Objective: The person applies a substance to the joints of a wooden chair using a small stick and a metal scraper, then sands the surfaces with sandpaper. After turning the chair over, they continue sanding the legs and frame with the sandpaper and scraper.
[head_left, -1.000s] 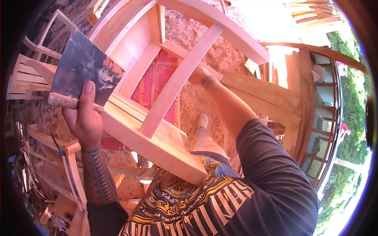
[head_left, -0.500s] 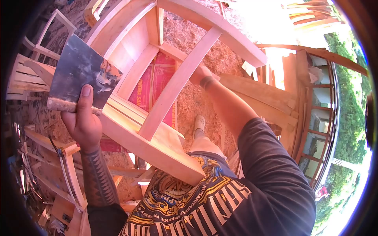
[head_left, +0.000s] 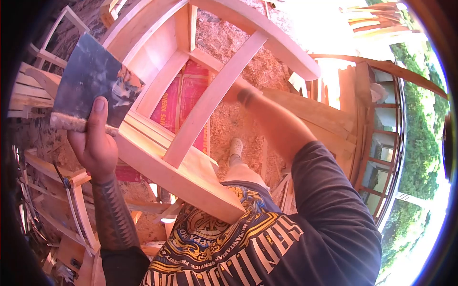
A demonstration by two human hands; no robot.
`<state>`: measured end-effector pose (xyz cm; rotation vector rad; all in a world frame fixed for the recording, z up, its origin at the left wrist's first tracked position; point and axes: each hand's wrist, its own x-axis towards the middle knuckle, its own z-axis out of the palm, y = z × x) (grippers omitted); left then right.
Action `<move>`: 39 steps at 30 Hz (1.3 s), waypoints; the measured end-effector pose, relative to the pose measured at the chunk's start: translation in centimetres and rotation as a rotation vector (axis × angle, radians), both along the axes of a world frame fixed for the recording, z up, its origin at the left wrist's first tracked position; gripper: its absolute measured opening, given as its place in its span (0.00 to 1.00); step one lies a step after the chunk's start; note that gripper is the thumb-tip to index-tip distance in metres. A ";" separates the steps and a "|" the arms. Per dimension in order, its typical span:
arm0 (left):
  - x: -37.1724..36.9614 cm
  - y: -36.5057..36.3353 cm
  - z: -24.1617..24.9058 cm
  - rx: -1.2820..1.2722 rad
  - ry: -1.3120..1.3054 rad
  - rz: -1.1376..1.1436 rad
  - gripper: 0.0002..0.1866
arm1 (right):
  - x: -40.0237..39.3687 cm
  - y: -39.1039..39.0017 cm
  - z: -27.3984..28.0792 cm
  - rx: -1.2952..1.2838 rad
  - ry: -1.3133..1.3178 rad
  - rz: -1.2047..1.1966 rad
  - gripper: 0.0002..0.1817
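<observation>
My left hand grips a wide putty knife, thumb laid over its dark metal blade. A smear of putty sticks to the blade's right corner. In front of me a bare wooden chair frame lies tilted, its near rail end against my shirt. A slanted wooden slat crosses the frame. My right hand is behind that slat, blurred, with its fingers hidden, so whatever it may hold does not show.
Red printed boxes lie beneath the frame on ground covered in wood shavings. Other wooden frames crowd the left. Boards and a shelf-like wooden structure stand on the right.
My right forearm has shifted and is now blurred, the hand further behind the slat. My left hand and putty knife have moved slightly left and up in view.
</observation>
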<state>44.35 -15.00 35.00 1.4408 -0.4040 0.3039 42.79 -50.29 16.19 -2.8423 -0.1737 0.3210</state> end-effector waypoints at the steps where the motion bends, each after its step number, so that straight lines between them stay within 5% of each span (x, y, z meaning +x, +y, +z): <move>1: 0.1 0.1 0.1 -0.007 0.029 0.006 0.14 | 1.9 -1.4 -0.7 -0.102 -0.032 0.114 0.17; 7: 0.0 0.0 -0.1 0.039 -0.019 0.027 0.13 | 9.8 -2.4 -0.8 -0.122 0.077 0.140 0.13; 11: 0.5 0.6 -0.4 0.285 -0.201 0.108 0.13 | 12.7 0.2 -4.1 -0.139 0.021 0.194 0.13; 16: 0.1 0.1 -0.1 0.119 -0.144 -0.003 0.11 | 14.7 2.4 -5.6 -0.115 0.014 0.264 0.13; 23: 0.5 0.5 -0.9 0.116 -0.145 0.002 0.13 | 10.4 0.9 -4.3 0.042 -0.025 0.313 0.13; 26: -0.2 -0.3 0.1 0.034 -0.072 0.020 0.13 | 5.0 -1.9 -3.0 0.391 -0.218 0.329 0.14; 28: -0.1 0.1 -0.2 0.017 -0.062 0.026 0.14 | -0.2 -3.2 -2.3 0.616 -0.215 0.167 0.14; 29: 0.3 1.0 -1.0 0.121 -0.083 0.064 0.13 | -3.6 -3.7 -1.6 0.732 0.119 -0.251 0.17; 32: 0.2 1.0 -1.1 0.190 -0.135 0.069 0.13 | -9.2 -3.3 -2.4 0.568 0.044 -0.481 0.19; 35: 0.7 1.9 -1.7 0.263 -0.161 0.095 0.14 | -9.8 -3.1 -6.3 0.657 -0.295 -0.505 0.17; 39: 0.7 1.9 -1.4 0.169 0.001 0.083 0.15 | -7.7 -2.8 -6.3 0.753 -0.389 -0.652 0.17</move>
